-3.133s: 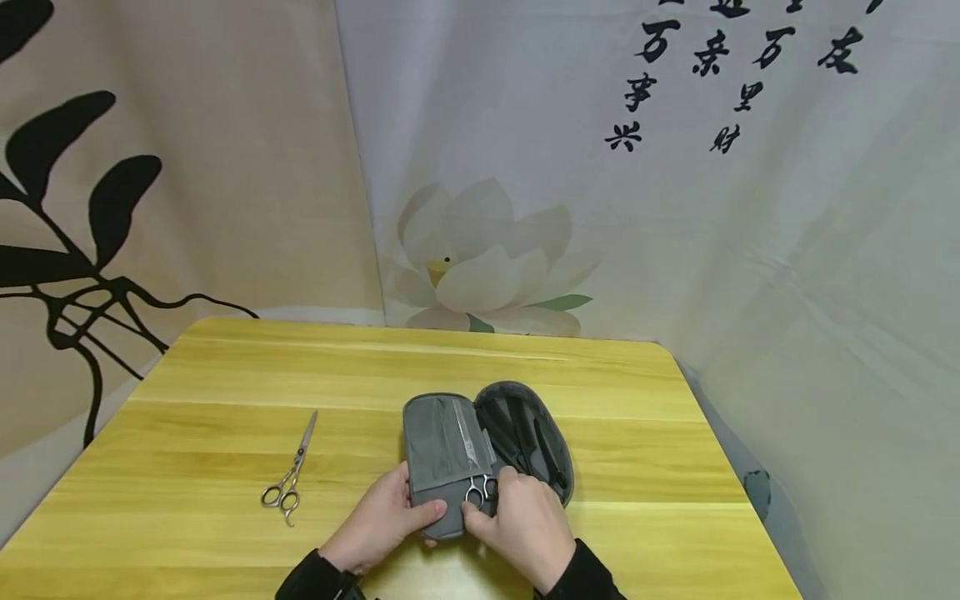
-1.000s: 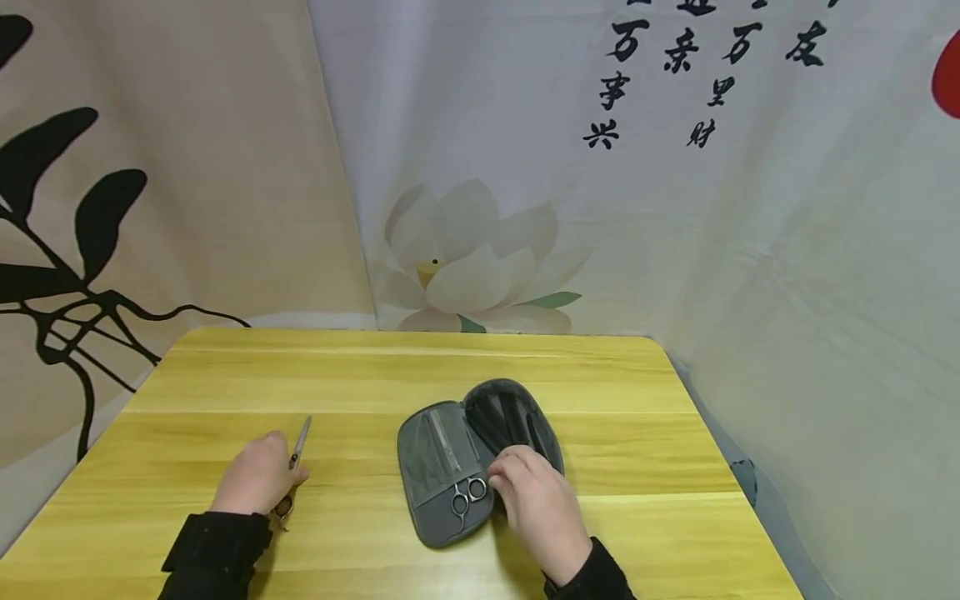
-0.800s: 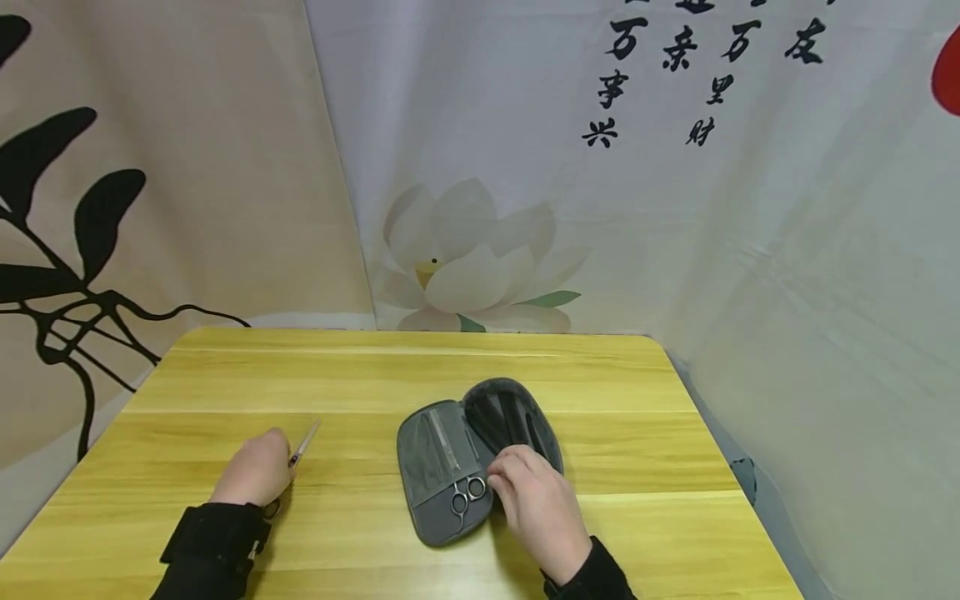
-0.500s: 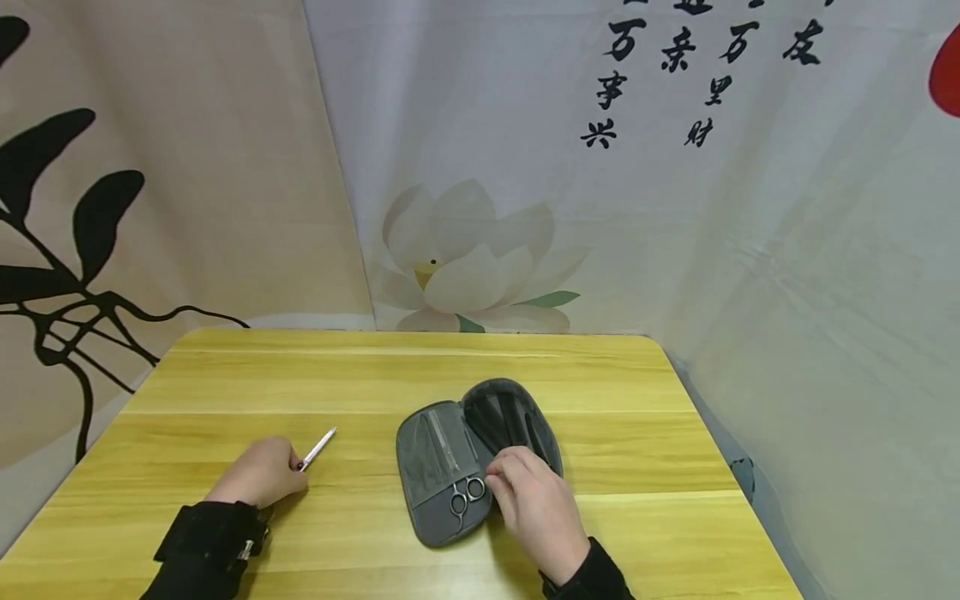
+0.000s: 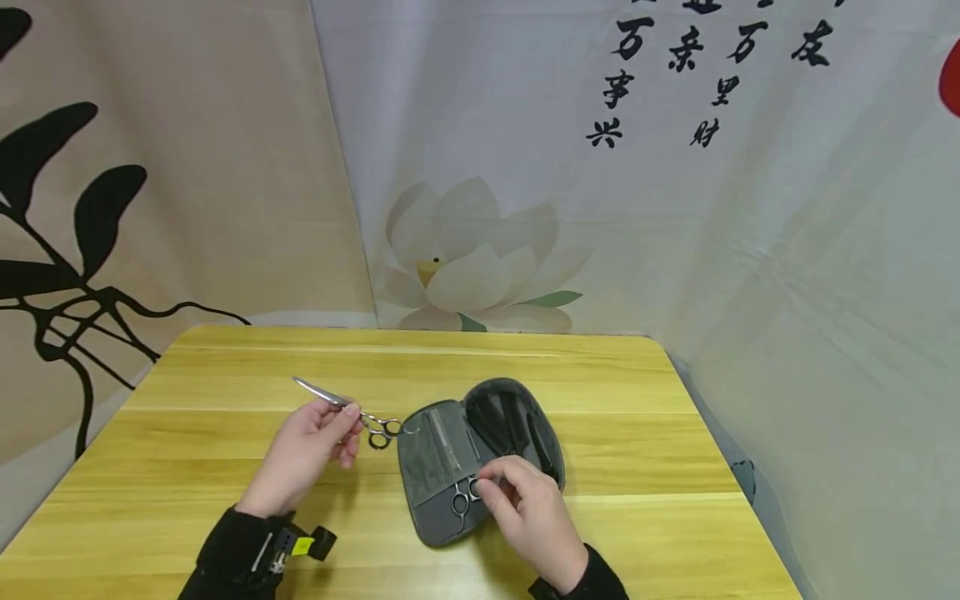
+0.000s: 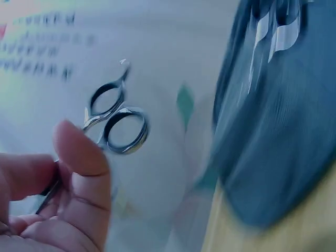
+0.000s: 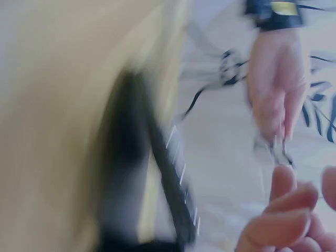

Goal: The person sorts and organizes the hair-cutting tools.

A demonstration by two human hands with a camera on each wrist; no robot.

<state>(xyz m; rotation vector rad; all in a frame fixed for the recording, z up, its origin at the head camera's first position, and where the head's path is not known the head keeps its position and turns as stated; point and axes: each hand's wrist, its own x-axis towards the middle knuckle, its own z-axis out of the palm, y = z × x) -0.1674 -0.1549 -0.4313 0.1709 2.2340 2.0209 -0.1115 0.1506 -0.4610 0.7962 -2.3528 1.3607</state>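
Observation:
My left hand [image 5: 303, 450] pinches a pair of silver hair scissors [image 5: 381, 432] by the blades, held above the table. The tips point away to the left and the finger rings reach toward the grey zip case [image 5: 431, 527], which lies unfolded. In the left wrist view the scissors' rings [image 6: 126, 131] stand out beyond the thumb. A second pair of scissors [image 5: 460, 503] sits in the case's left pocket, rings showing. Over the case's lower middle hovers my right hand [image 5: 536, 521], fingers loosely bent beside those rings. The right wrist view shows nothing between its fingers [image 7: 278, 228].
Dark tools, one comb-like [image 5: 506, 425], lie in the case's right half. The yellow wooden table [image 5: 225, 375] has a printed cloth backdrop [image 5: 487, 250] behind it. A dark device [image 5: 318, 543] is strapped to the left wrist.
The left hand left the case, picked the scissors up off the table at left, turned them and carried them up and right toward the case. The right hand stayed over the case, shifting slightly.

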